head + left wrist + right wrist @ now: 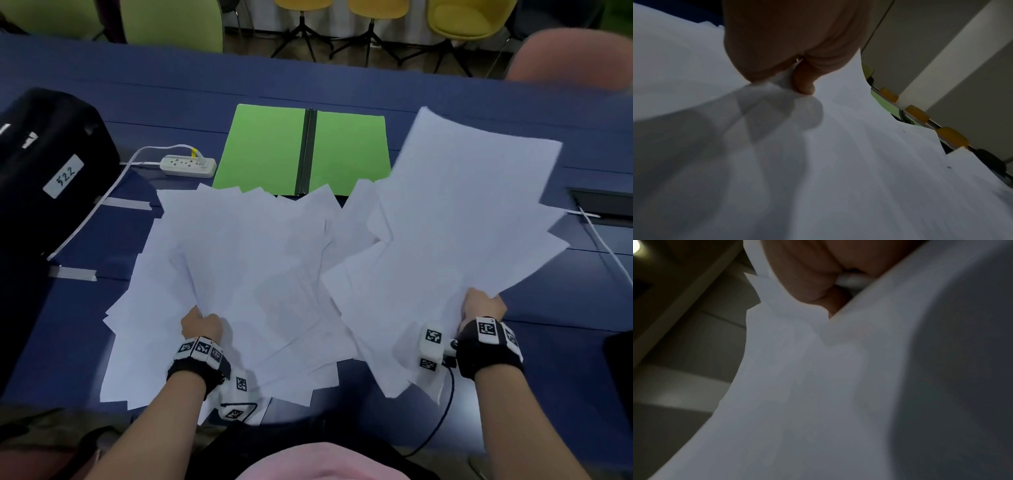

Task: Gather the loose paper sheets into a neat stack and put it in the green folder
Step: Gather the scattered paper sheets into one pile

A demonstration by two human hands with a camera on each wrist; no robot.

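Observation:
Two fanned bundles of white paper sheets are lifted over the blue table. My left hand grips the near edge of the left bundle, its thumb curled onto the sheets. My right hand grips the near right edge of the right bundle; the right wrist view shows fingers pinching those sheets. The green folder lies open and flat behind the papers, its dark spine in the middle and its near edge hidden by sheet corners.
A black case with a label stands at the left. A white power strip and its cable lie left of the folder. A cable port is set in the table at right. Chairs stand beyond the far edge.

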